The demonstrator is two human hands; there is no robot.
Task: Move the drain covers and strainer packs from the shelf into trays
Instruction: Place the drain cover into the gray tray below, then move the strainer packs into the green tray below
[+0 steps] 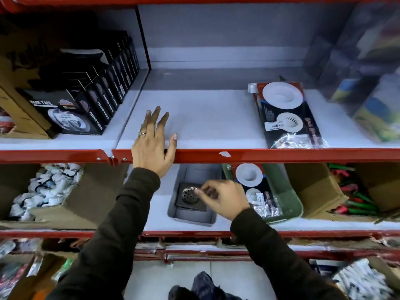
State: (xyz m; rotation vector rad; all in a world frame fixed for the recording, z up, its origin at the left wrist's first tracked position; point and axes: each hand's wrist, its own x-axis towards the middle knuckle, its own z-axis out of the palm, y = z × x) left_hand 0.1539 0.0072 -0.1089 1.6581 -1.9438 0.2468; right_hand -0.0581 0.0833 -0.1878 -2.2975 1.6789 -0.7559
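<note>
Metal drain cover [190,195] lies in the grey tray [178,211], the right hand [223,199] pinching its edge with curled fingers. Beside that tray, the green tray [291,204] holds a strainer pack [257,191]; above it, the left hand [153,144] rests flat, fingers spread, on the upper shelf [216,124], where another strainer pack [285,114] lies.

shelving [281,155]: red metal edges, white boards | back panel [216,33]: grey | floor [227,276]: pale tile

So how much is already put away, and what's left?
Done: a strainer pack lies in the green tray, and a drain cover sits in the grey tray. In hand: the right hand is at that cover. Left: one strainer pack on the upper shelf.
</note>
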